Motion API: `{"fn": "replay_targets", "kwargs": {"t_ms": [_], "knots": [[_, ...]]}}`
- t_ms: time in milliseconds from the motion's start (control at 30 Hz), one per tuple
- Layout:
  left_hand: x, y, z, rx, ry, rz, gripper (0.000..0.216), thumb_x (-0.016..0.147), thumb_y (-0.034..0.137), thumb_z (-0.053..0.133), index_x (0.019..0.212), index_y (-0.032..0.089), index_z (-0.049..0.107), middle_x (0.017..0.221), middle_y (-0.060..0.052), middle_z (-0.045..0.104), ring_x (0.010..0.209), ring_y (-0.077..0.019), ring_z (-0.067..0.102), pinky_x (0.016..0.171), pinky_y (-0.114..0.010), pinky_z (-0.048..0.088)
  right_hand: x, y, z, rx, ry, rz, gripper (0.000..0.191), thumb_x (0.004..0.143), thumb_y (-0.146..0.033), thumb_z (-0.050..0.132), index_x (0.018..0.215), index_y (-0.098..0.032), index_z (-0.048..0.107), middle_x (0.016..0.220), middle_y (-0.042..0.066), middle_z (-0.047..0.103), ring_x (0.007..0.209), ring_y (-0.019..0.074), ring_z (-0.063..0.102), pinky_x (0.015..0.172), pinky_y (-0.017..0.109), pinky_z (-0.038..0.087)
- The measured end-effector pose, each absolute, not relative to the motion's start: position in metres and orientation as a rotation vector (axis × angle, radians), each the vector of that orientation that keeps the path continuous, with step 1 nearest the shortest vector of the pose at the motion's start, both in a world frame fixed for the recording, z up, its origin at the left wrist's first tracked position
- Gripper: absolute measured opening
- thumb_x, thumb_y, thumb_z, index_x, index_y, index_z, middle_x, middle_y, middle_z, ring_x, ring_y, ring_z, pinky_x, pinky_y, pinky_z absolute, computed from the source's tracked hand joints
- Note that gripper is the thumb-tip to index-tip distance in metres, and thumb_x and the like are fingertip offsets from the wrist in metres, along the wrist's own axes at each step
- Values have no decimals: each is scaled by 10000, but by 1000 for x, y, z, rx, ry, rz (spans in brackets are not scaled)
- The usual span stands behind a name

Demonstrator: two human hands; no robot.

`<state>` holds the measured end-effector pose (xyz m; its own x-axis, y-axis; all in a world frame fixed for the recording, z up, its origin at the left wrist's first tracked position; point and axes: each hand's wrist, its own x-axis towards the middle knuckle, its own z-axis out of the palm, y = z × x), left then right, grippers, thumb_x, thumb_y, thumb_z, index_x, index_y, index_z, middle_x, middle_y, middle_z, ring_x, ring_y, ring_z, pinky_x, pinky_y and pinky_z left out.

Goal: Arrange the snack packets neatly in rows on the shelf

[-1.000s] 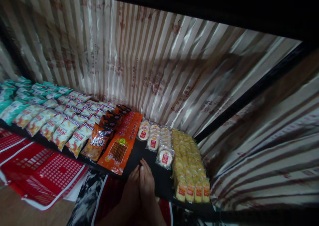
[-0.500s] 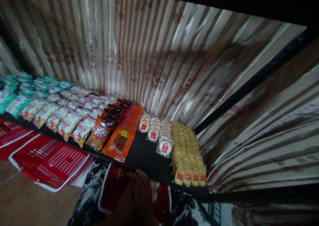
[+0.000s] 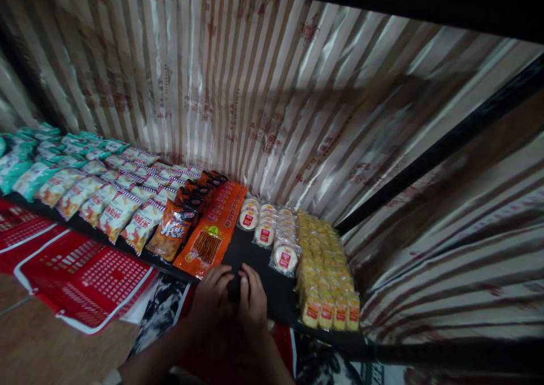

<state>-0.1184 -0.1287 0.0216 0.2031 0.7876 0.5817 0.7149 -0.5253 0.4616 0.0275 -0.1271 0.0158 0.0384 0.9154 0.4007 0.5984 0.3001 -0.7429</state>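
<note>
At the front edge of a black shelf (image 3: 255,266), my left hand (image 3: 212,287) lies just below an orange pack of brown sticks (image 3: 208,243). Its fingers are loosely bent and somewhat apart, and no item shows in them. Beside it, my right hand (image 3: 254,297) reaches forward over the same edge, its fingers loosely stretched, also with no visible item. A narrow dark gap separates the two hands. Right of them stand rows of round white wrapped cakes (image 3: 284,257). Both palms are hidden and the light is dim.
Yellow wrapped snacks (image 3: 326,308) fill the shelf's right end. Brown-orange bags (image 3: 170,229), white snack bags (image 3: 117,212) and green bags (image 3: 36,178) line the left. Red baskets (image 3: 89,277) stand below. A striped sheet (image 3: 263,90) hangs behind; a black bar (image 3: 425,158) slants at right.
My hands have risen from above the red basket to the shelf's front edge. They were together and are now slightly apart. The view has shifted a little.
</note>
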Motion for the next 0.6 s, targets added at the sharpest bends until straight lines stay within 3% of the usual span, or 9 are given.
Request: {"fn": "replay_targets", "kwargs": {"t_ms": [233, 600], "knots": [[-121, -31, 35, 2450, 1877, 1102, 401, 851, 163, 411, 1223, 107, 549, 1373, -153, 462, 1339, -316, 305, 1022, -492, 373, 12, -17, 45, -1442, -1527, 635, 379, 860, -336, 387, 1120, -157, 597, 1101, 124, 662, 948, 207, 649, 871, 383, 504], [-114, 33, 16, 2485, 1989, 1016, 447, 845, 296, 500, 1273, 169, 521, 1445, -166, 361, 1345, -343, 293, 1033, -554, 313, 22, 143, 88, -1578, -1772, 416, 348, 866, -212, 350, 1119, -187, 587, 1061, 54, 680, 976, 175, 624, 895, 318, 455]]}}
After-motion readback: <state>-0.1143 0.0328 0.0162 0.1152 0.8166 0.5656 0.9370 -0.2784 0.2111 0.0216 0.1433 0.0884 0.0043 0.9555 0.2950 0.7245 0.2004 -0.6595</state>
